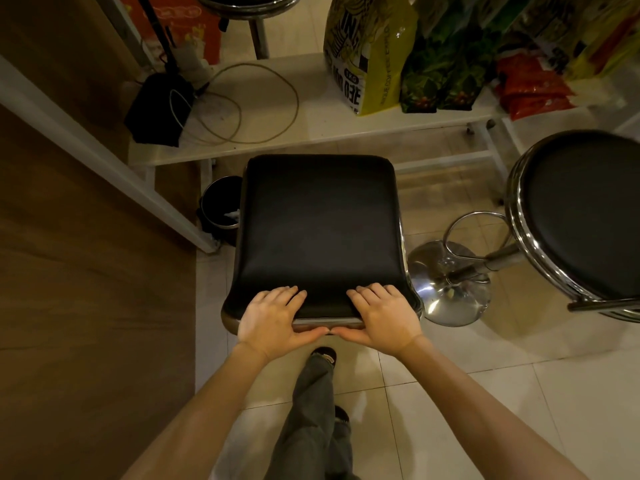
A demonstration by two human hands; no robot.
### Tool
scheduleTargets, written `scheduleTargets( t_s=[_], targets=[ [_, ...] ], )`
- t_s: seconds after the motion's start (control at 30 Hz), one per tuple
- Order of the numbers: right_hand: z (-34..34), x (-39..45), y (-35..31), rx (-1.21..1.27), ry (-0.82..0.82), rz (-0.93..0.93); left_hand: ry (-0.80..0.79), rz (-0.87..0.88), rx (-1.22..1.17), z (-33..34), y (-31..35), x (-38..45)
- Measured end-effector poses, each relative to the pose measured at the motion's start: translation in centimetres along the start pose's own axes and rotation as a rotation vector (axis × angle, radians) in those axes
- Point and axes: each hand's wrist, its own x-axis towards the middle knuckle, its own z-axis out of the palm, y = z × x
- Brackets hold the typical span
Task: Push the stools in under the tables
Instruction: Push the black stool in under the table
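A square black padded stool (320,230) stands in the middle, its far edge just under the rim of a white table (311,129). My left hand (268,318) and my right hand (386,315) both grip the stool's near edge, fingers on top and thumbs touching below the chrome rim. A round black stool with a chrome ring (581,220) stands at the right on a chrome base (450,282), out from the table. Another round stool (249,5) shows at the top, beyond the white table.
A wooden table with a white edge (86,237) fills the left. A small black bin (221,206) sits beside the square stool. On the white table lie coffee bags (370,53), a black stand base (159,109) and a coiled cable (249,102). My legs stand on tiled floor below.
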Motion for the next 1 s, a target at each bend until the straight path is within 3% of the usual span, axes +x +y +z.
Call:
scheduleTargets(
  t_s=[0.6, 1.0],
  targets=[
    [-0.3, 4.4, 1.9, -0.039, -0.012, -0.027, 0.015, -0.013, 0.016, -0.5, -1.9, 4.2],
    [-2.0, 5.2, 7.2, -0.076, -0.112, -0.162, -0.008, -0.169, -0.043, -0.3, 3.0, 5.8]
  ],
)
